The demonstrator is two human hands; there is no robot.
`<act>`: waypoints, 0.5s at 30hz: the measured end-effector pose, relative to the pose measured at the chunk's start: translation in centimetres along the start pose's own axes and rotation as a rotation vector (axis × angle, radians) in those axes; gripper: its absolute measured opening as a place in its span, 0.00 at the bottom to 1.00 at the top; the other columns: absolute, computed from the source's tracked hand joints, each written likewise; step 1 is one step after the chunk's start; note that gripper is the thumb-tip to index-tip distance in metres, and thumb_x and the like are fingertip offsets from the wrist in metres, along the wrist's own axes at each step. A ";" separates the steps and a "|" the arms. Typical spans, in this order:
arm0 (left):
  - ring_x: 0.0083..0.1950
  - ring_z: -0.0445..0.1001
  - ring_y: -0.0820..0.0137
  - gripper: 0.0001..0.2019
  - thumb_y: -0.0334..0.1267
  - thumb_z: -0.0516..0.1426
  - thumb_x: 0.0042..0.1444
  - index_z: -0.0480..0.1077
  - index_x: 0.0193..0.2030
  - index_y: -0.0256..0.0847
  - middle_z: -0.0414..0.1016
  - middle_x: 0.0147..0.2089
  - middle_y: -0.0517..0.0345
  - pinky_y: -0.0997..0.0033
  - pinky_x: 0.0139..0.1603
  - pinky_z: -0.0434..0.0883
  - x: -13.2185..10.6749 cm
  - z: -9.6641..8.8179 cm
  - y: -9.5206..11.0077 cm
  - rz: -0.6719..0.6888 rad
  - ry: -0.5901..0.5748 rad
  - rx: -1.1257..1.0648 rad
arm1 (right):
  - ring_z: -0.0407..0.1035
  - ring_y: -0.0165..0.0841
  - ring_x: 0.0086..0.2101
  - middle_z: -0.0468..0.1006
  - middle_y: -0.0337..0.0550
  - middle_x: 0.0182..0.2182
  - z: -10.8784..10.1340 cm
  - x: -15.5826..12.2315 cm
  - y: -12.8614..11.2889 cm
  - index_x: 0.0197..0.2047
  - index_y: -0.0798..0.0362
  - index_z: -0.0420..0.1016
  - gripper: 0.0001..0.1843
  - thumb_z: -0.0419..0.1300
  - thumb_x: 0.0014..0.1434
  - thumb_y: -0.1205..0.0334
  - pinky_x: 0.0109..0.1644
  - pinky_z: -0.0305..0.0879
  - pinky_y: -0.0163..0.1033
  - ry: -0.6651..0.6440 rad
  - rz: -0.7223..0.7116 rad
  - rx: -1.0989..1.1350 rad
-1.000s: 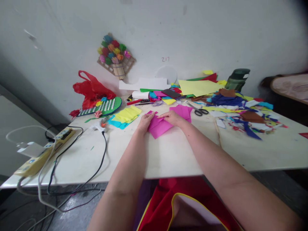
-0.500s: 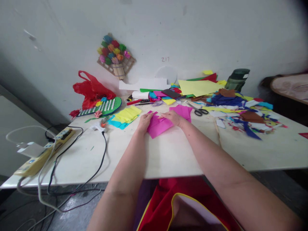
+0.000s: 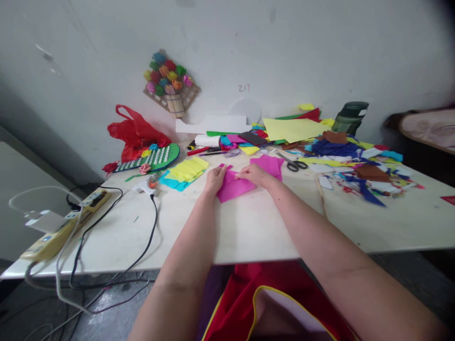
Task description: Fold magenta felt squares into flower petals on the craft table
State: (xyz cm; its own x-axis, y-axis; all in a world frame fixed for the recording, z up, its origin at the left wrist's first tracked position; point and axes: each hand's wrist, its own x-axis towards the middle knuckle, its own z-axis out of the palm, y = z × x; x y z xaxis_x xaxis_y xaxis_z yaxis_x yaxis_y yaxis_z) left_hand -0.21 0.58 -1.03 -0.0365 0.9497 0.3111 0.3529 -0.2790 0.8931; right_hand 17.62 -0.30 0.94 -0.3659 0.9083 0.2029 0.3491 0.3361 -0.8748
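1. The fingers [image 3: 243, 174] of the right hand [image 3: 258, 175] are seen bent together, and the magenta sheet [image 3: 234, 191] seems to be pinched by them near its middle; the exact contact is too small to be told.
2. By the left hand [image 3: 214, 180], the left edge of the same sheet is gripped, with the thumb laid on top; its other fingers are partly hidden.
3. Compared with one second ago, the sheet has been turned a little: its near corner has been shifted to the left and slightly to the far side. The right fingers, which were stretched farther to the left, have been drawn back a little. The left hand has hardly been moved.
4. From this, it can be judged that the sheet is being adjusted finely between both hands, and that it has not been released.
5. The sheet is held over the middle of the tabletop [image 3: 256, 237]. More magenta sheets [image 3: 268, 165] are seen just beside the right hand, on its far side.
6. The surrounding things have been left in place: yellow sheets [image 3: 190, 168] over blue sheets [image 3: 177, 184] to the left, and scissors [image 3: 297, 165] to the right.
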 end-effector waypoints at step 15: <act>0.23 0.52 0.75 0.19 0.45 0.52 0.54 0.56 0.16 0.40 0.53 0.16 0.65 0.73 0.27 0.51 -0.3 -0.1 1.1 0.119 0.070 0.146 | 0.67 0.29 0.26 0.77 0.42 0.22 -0.6 0.0 0.5 0.27 0.59 0.79 0.15 0.63 0.45 0.53 0.35 0.61 0.35 -0.047 -0.040 0.099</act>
State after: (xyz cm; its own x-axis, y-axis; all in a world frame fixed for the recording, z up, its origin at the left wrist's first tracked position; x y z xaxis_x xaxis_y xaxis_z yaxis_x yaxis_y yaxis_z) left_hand 0.06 -0.04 -0.14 -0.0496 0.8976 0.4380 0.4899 -0.3603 0.7939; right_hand 18.33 0.06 0.75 -0.4189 0.8810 0.2198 0.2475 0.3437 -0.9059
